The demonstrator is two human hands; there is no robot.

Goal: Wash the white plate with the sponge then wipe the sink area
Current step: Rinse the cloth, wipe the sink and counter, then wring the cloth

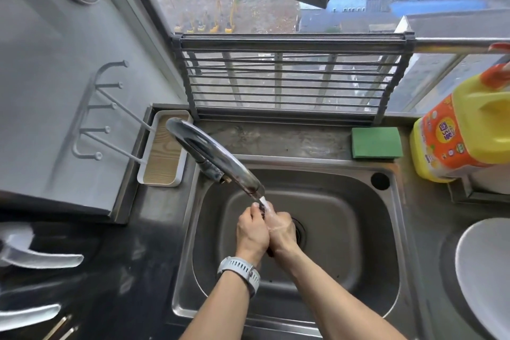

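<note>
Two bare forearms entering from the bottom centre of the frame, no sleeves in view. Left hand (pixel 252 232) and right hand (pixel 284 229) both uncovered, no gloves, no rings visible. On the left wrist, lower centre of the frame, a sports watch (pixel 242 270) with a pale grey-white strap, perforated with rows of small oblong holes, and a matching pale buckle loop toward the right side. Right wrist bare.

Green sponge (pixel 376 142) at one o'clock; yellow jug (pixel 463 135) with orange label; white plate (pixel 485 279) at four; grey steel sink (pixel 358 218); white watch (pixel 240 270).
</note>
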